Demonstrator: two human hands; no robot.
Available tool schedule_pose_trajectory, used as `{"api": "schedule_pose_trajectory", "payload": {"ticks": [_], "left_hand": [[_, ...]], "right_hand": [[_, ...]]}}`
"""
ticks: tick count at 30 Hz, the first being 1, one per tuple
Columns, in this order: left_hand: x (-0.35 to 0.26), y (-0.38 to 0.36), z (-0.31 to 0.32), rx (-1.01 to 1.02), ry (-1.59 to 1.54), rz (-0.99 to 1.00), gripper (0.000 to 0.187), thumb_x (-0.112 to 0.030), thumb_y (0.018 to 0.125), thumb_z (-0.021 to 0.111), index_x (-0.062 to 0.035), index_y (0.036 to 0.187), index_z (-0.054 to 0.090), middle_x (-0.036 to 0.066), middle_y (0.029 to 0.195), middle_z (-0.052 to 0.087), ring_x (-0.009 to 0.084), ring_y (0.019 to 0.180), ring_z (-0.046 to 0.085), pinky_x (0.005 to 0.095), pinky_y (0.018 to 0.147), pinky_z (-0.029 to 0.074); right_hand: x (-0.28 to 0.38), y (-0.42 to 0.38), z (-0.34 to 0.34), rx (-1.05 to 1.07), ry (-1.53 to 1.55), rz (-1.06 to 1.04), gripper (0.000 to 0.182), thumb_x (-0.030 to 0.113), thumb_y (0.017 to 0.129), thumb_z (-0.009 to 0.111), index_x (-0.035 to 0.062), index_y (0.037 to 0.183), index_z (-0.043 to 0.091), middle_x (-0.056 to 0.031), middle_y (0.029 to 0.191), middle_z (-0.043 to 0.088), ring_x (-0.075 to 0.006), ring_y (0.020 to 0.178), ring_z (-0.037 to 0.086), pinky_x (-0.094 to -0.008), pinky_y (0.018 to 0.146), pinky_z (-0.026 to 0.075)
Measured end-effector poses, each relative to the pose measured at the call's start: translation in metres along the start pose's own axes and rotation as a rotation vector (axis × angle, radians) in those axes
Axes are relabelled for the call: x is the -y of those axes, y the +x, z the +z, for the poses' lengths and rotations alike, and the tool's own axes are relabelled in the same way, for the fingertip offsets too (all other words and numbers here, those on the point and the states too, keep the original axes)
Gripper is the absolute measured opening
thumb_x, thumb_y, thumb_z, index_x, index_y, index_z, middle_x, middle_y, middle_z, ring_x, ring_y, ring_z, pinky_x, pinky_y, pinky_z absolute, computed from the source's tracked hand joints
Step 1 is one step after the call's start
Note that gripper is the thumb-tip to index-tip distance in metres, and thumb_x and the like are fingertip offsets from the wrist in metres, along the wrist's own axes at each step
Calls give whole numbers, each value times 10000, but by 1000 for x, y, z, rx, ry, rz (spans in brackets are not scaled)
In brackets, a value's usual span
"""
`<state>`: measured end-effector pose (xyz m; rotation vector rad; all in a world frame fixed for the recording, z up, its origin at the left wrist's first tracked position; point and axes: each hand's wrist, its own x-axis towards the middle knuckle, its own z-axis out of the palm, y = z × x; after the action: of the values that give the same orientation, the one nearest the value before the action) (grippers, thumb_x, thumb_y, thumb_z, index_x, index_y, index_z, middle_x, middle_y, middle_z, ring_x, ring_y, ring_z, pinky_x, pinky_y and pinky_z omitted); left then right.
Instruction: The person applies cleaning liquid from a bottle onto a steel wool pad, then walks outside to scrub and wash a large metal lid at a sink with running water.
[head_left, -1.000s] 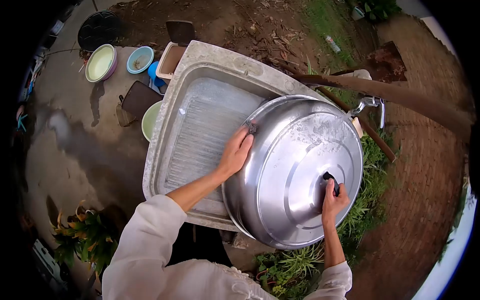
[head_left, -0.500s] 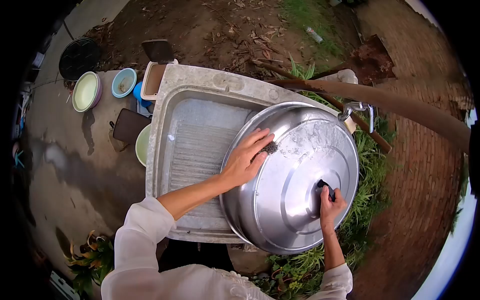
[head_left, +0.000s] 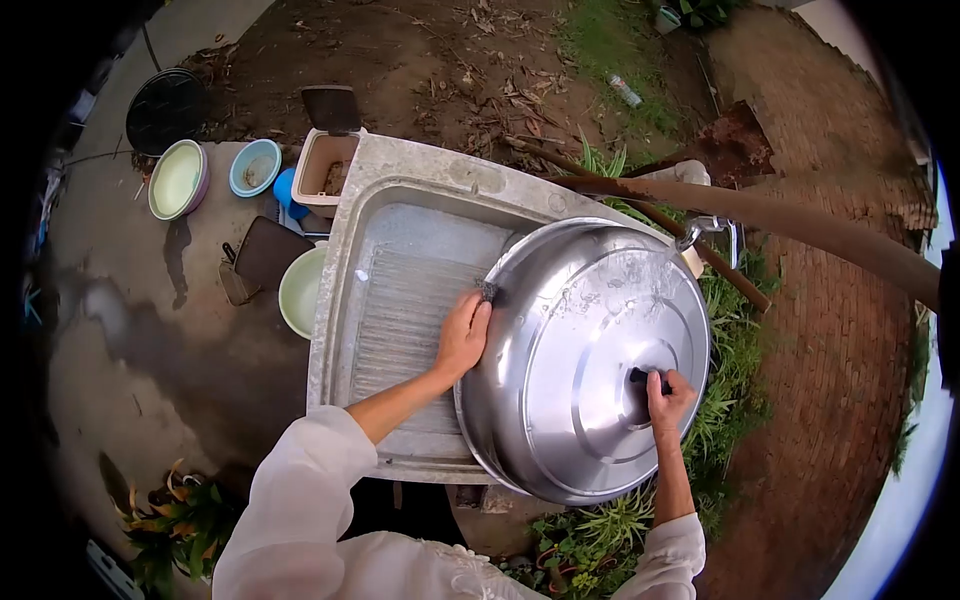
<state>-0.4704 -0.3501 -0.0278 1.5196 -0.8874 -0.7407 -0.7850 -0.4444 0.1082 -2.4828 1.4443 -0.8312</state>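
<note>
A large, shiny metal pot lid (head_left: pixel 600 330) leans tilted over the right side of a stone washing sink (head_left: pixel 400 160). Wet streaks show on its upper face. My right hand (head_left: pixel 670 397) is closed around the lid's black handle (head_left: pixel 640 376). At the lid's left rim, my left hand (head_left: pixel 464 332) is closed on a dark steel wool scrubber (head_left: pixel 487 291), which touches the edge there. Part of the scrubber is hidden by the fingers. Ribbed washboard grooves (head_left: pixel 405 330) line the sink floor beside my left hand.
A metal faucet (head_left: pixel 705 232) and a rusty pipe (head_left: pixel 800 220) stand just beyond the lid. Left of the sink are a pale green basin (head_left: pixel 300 290), a blue basin (head_left: pixel 255 167) and an open bin (head_left: pixel 325 165). Plants (head_left: pixel 725 370) grow along the right.
My left hand has moved with the scrubber from the lid's upper face down and left to its rim. The lid has turned slightly, and my right hand stays on the handle.
</note>
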Motion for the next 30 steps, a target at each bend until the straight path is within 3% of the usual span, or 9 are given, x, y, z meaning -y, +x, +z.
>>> {"api": "schedule_pose_trajectory", "payload": {"ticks": [4, 7, 11, 14, 18, 21, 23, 26, 30], "left_hand": [[-12, -82, -17, 64, 154, -170, 309, -137, 965, 455, 30, 1211, 537, 226, 1216, 548, 400, 1159, 491, 438, 957, 394], [-42, -79, -12, 0, 9, 112, 468, -91, 925, 472, -19, 1386, 453, 197, 1437, 428, 398, 1365, 331, 450, 1129, 259], [-47, 64, 11, 201, -42, 272, 405, -135, 912, 511, -56, 1307, 541, 185, 1351, 519, 350, 1259, 475, 412, 1058, 357], [-48, 159, 48, 549, 162, 27, 401, -268, 941, 481, -12, 1232, 582, 163, 1289, 572, 321, 1198, 528, 376, 1015, 394], [-52, 106, 26, 375, -52, 207, 412, -230, 913, 508, -56, 1283, 560, 137, 1375, 511, 342, 1262, 466, 404, 1070, 355], [-77, 33, 7, 323, 228, 418, 448, -217, 892, 546, -80, 1319, 538, 126, 1402, 485, 358, 1302, 416, 469, 1082, 330], [-111, 22, 30, 574, 683, 762, 459, -238, 881, 578, -94, 1315, 540, 115, 1393, 489, 356, 1323, 385, 521, 1092, 297], [-127, 63, 111, 587, 646, 822, 500, -263, 902, 560, -123, 1376, 483, 107, 1401, 476, 328, 1311, 390, 547, 1100, 266], [-140, 129, 159, 482, 904, 581, 497, -323, 918, 519, -118, 1369, 492, 106, 1352, 517, 334, 1308, 394, 584, 1094, 251]], "right_hand": [[13, 9, 7, -33, -12, -20, 302, 119, 744, 671, 39, 574, 434, -119, 555, 429, -278, 549, 420, -387, 543, 330], [21, 8, 15, -87, -3, 15, 270, 86, 757, 630, 42, 585, 427, -121, 585, 424, -287, 616, 418, -393, 601, 329], [18, 12, 14, -41, -96, 23, 275, 79, 781, 580, 29, 583, 395, -130, 577, 396, -292, 596, 394, -410, 595, 301], [16, 12, 16, -53, -116, 0, 273, 80, 792, 554, 10, 577, 402, -148, 559, 387, -302, 560, 386, -417, 566, 288], [12, 12, 17, -101, -100, 5, 243, 93, 722, 583, 59, 527, 442, -109, 520, 434, -292, 529, 404, -402, 547, 304], [17, 14, 15, -100, -100, 34, 241, 99, 727, 582, 45, 527, 459, -119, 520, 443, -294, 529, 411, -404, 549, 309], [17, 15, 15, -105, -75, 21, 244, 93, 729, 579, 40, 518, 470, -121, 512, 445, -294, 533, 417, -405, 553, 315], [13, 15, 18, -154, -117, -35, 231, 122, 685, 594, 93, 490, 473, -60, 484, 457, -253, 490, 415, -374, 519, 320], [8, 14, 20, -177, -113, -41, 219, 136, 663, 594, 97, 482, 476, -59, 476, 454, -251, 486, 420, -375, 512, 337]]}}
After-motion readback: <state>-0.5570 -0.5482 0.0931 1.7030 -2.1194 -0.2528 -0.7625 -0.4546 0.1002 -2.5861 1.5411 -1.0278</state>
